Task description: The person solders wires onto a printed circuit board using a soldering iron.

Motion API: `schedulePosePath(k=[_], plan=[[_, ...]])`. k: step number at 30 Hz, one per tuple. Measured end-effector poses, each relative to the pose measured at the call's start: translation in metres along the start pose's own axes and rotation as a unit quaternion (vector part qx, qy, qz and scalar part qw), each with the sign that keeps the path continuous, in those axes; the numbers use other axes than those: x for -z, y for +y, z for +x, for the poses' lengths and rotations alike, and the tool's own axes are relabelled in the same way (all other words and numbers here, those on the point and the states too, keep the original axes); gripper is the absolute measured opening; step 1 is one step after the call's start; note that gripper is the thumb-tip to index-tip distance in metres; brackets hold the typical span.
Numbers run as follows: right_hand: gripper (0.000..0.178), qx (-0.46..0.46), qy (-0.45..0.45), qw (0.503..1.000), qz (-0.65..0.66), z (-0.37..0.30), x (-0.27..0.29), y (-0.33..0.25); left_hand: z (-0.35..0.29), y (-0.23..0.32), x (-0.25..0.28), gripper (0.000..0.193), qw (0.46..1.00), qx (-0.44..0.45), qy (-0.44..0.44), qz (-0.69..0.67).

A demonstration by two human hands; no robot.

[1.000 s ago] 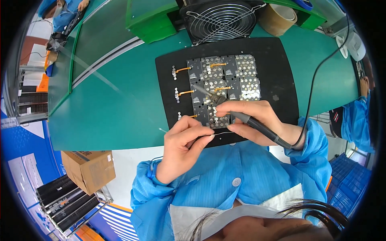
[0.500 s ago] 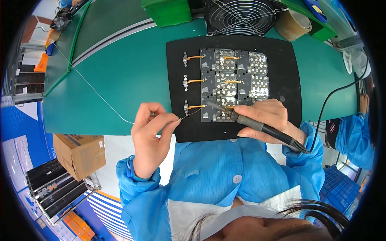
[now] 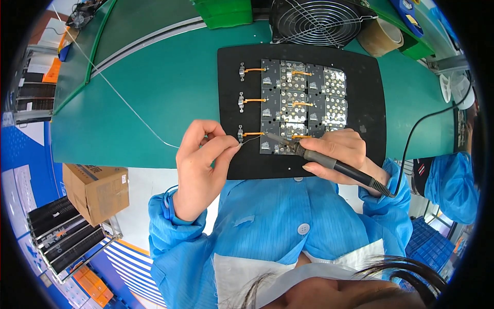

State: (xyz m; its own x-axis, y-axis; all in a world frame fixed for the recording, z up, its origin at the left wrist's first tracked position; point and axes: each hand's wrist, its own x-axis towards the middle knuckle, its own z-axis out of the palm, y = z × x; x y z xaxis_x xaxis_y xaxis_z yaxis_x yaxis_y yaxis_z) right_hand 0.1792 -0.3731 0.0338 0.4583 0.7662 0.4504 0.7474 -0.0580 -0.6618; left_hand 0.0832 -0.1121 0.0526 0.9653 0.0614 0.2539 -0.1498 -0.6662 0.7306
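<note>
My right hand [image 3: 337, 154] is closed around the thick handle of a soldering iron [image 3: 329, 160]. The iron slants to the left, and its tip is at the end of the lowest orange flex strip [image 3: 253, 134], at the edge of a circuit board. Between thumb and forefinger, my left hand [image 3: 206, 157] pinches thin solder wire [image 3: 139, 120]; its free end reaches the same spot as the tip. Several circuit boards [image 3: 296, 98] lie in rows on a black mat [image 3: 236, 167]. Small metal connectors [image 3: 241, 102] sit at the strips' left ends.
A black fan [image 3: 315, 23] with a wire guard stands behind the mat, beside a tape roll [image 3: 381, 37] and a green bin [image 3: 224, 11]. The iron's black cord [image 3: 411, 139] loops up at the right. A cardboard box [image 3: 96, 190] is at left. A co-worker's blue sleeve [image 3: 450, 180] shows at right.
My left hand has come slightly up and to the right with the wire, nearer the board. The iron's tip stays at the lowest strip's end. The whole view has shifted a little.
</note>
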Motion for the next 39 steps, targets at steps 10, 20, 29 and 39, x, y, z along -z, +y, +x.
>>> schedulePosePath(k=[10, 20, 29, 39], plan=[[0.035, 0.022, 0.01, 1.0, -0.003, 0.002, 0.0, 0.001, 0.006, -0.005, -0.014, 0.016, 1.0, -0.014, 0.003, -0.026], [0.037, 0.008, 0.006, 1.0, -0.005, 0.0, 0.001, 0.002, 0.01, -0.008, -0.021, 0.019, 0.995, 0.059, -0.015, -0.073], [0.037, 0.006, 0.004, 1.0, 0.01, 0.001, 0.0, 0.001, 0.011, -0.027, -0.043, 0.017, 0.995, 0.028, -0.025, -0.091], [0.038, -0.01, 0.0, 1.0, 0.007, -0.001, 0.001, 0.004, 0.013, -0.024, -0.041, 0.011, 0.991, 0.064, -0.028, -0.115]])
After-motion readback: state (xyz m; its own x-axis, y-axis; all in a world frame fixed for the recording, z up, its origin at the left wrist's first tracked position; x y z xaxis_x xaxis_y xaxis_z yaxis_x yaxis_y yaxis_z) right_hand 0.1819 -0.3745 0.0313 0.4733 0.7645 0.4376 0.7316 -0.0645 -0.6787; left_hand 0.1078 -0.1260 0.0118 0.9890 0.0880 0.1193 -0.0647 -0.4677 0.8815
